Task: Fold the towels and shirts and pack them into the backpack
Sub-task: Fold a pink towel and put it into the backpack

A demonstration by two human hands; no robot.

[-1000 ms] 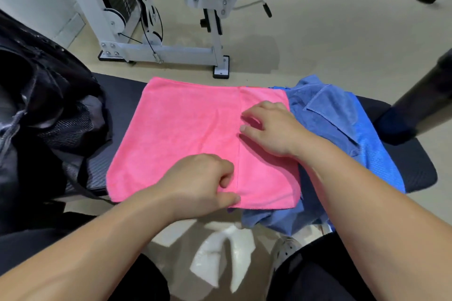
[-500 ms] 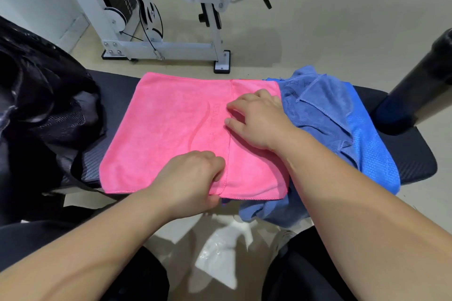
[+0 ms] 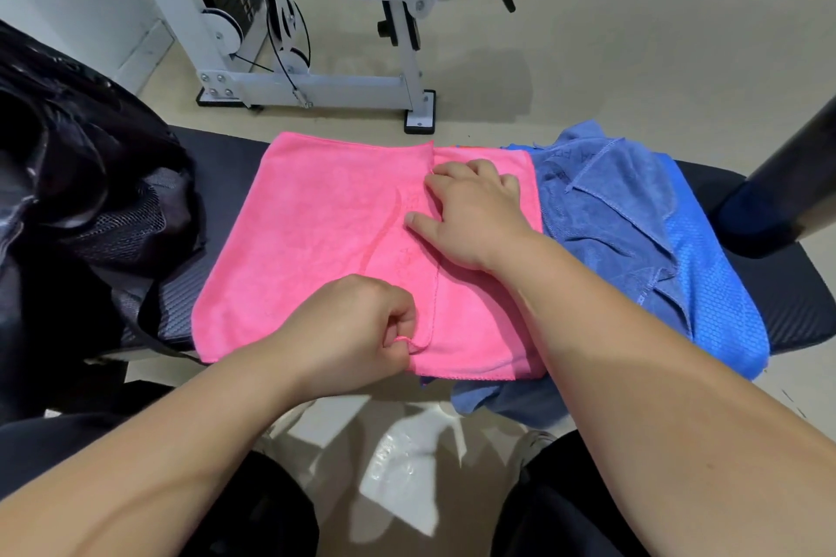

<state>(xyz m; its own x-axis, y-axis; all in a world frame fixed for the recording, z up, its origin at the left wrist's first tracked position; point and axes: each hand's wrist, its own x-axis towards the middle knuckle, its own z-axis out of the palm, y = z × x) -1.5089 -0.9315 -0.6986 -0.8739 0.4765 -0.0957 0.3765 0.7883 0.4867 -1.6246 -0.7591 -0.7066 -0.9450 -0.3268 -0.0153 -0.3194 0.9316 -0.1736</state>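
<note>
Two hands work the pink microfibre towel (image 3: 316, 249) on the black padded bench (image 3: 796, 308): the left hand (image 3: 357, 330) pinches its flap hem at 6 o'clock, and the right hand (image 3: 470, 217) presses at 12 o'clock, fingers apart. Uneven pulling may skew the fold.

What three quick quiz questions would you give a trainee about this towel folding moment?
1. True or false: the left hand pinches the near corner of the folded-over flap of the pink towel.
2. The right hand: A presses on the pink towel at the flap's edge, B pulls a zip, C hangs in mid-air.
3. Fill in: the black backpack sits to the person's ___ of the pink towel.
Key: 1 true; 2 A; 3 left.
</note>
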